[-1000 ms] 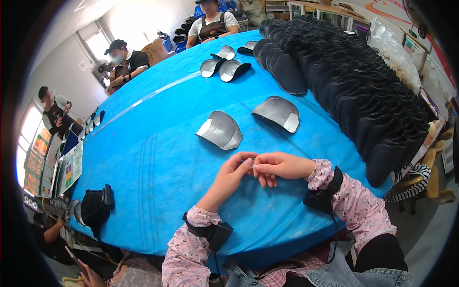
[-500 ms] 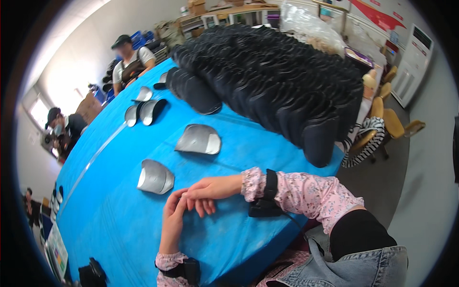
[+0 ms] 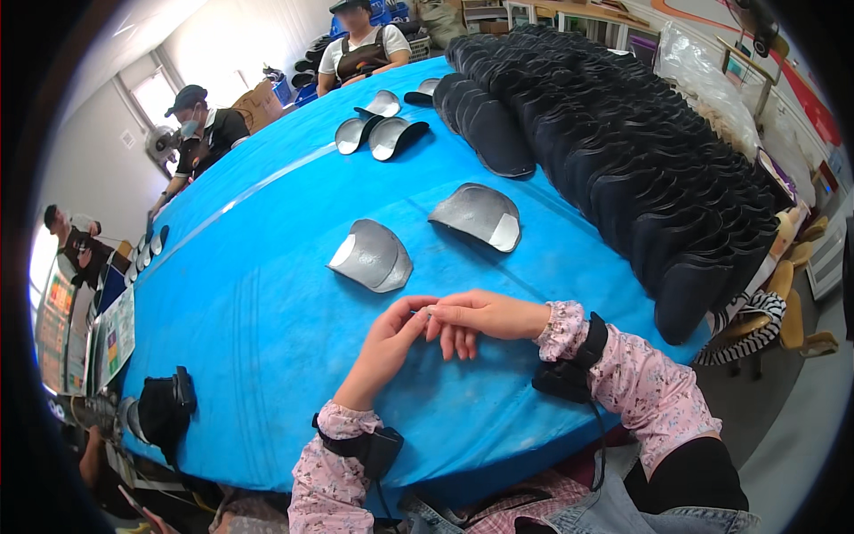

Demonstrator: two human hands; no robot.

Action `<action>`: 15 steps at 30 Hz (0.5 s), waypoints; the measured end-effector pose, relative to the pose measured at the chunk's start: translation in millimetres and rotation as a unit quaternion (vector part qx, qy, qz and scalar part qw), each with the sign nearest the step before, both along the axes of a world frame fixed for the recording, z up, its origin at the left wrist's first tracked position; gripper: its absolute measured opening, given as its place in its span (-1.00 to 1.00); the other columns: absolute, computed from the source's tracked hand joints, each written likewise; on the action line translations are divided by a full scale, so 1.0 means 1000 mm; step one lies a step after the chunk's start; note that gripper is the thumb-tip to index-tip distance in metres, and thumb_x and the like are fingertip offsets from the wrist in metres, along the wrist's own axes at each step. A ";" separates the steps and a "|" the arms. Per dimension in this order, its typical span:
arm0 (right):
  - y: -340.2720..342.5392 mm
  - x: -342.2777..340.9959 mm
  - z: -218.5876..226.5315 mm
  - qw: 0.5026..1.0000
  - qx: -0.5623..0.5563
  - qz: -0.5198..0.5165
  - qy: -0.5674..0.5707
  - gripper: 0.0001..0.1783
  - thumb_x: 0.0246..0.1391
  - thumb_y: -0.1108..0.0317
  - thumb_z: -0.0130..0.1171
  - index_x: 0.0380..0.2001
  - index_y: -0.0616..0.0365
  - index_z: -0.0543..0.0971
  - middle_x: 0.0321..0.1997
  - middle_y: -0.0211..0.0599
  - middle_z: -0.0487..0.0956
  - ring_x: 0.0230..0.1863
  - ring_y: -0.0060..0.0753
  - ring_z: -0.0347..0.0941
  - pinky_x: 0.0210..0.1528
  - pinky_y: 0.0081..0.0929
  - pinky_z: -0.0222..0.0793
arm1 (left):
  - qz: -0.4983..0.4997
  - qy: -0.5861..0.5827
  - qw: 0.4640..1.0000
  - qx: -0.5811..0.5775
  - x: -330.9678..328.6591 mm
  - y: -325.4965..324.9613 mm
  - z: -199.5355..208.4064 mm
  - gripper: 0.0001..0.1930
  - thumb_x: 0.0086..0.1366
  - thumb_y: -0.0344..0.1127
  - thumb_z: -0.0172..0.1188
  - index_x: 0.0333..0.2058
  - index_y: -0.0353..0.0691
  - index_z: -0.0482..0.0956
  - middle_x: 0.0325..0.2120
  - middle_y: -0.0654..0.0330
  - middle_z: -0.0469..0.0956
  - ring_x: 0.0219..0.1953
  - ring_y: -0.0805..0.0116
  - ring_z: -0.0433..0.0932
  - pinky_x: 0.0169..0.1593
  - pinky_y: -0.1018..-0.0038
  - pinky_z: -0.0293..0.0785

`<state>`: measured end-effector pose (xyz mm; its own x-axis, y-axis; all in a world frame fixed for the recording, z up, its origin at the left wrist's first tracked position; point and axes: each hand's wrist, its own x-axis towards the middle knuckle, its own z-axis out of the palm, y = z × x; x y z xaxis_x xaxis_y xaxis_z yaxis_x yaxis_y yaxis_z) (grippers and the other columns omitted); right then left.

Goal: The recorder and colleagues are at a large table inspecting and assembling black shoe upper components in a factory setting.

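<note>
My left hand [image 3: 384,345] and my right hand [image 3: 485,315] meet above the near part of the blue-covered table [image 3: 267,356]. Thumbs and fingertips of both are pinched together at one spot; whatever sits between them is too small to make out. Just beyond my left hand lies a curved silver-grey piece [image 3: 374,258] with a white patch. A second curved silver-grey piece [image 3: 471,216], also with a white patch, rests farther right, beyond my right hand. Neither hand touches these pieces.
Long rows of black curved pads [image 3: 614,169] fill the right side of the table. Several silver-lined pads [image 3: 388,138] lie toward the far edge. A black cap-like item [image 3: 165,418] sits at the near left. Across the table are a seated person [image 3: 365,49] and others at left.
My view has swung to the left, so the table and pads appear farther right. Both hands stay joined at the fingertips, with little change in their pose.
</note>
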<state>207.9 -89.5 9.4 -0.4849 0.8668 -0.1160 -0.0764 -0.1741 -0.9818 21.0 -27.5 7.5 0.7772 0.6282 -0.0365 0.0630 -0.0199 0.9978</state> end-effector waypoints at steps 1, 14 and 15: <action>0.002 -0.003 0.001 1.000 0.005 0.007 -0.003 -0.58 0.22 0.06 -0.25 -0.29 0.20 0.43 -0.49 -0.30 0.55 -0.56 -0.58 0.44 -0.48 -0.69 0.37 | 0.011 -0.003 1.000 0.009 -0.004 0.000 0.000 -0.70 0.30 -0.26 -0.06 -0.09 -0.34 0.40 -0.27 0.25 0.46 -0.19 0.52 0.38 -0.08 0.60 0.28; -0.006 0.010 -0.006 0.999 0.040 -0.004 0.011 -0.58 0.19 0.04 -0.19 -0.32 0.23 0.42 -0.50 -0.24 0.55 -0.56 -0.54 0.47 -0.52 -0.64 0.40 | 0.059 -0.002 0.998 -0.018 0.016 -0.013 0.001 -0.72 0.30 -0.28 -0.07 -0.12 -0.35 0.40 -0.27 0.26 0.46 -0.24 0.55 0.40 -0.14 0.65 0.30; -0.006 0.010 -0.009 0.998 0.059 -0.001 0.014 -0.59 0.19 0.05 -0.18 -0.33 0.22 0.42 -0.50 -0.24 0.55 -0.56 -0.53 0.47 -0.52 -0.64 0.39 | 0.053 0.000 0.998 -0.017 0.016 -0.013 0.001 -0.72 0.30 -0.28 -0.07 -0.12 -0.35 0.40 -0.27 0.26 0.46 -0.24 0.55 0.40 -0.14 0.65 0.30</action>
<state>217.9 -95.7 0.8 -0.4846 0.8747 0.0012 -0.1045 -0.0566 -0.9929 37.2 -40.5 8.8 0.7065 0.7053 -0.0585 0.0625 0.0202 0.9978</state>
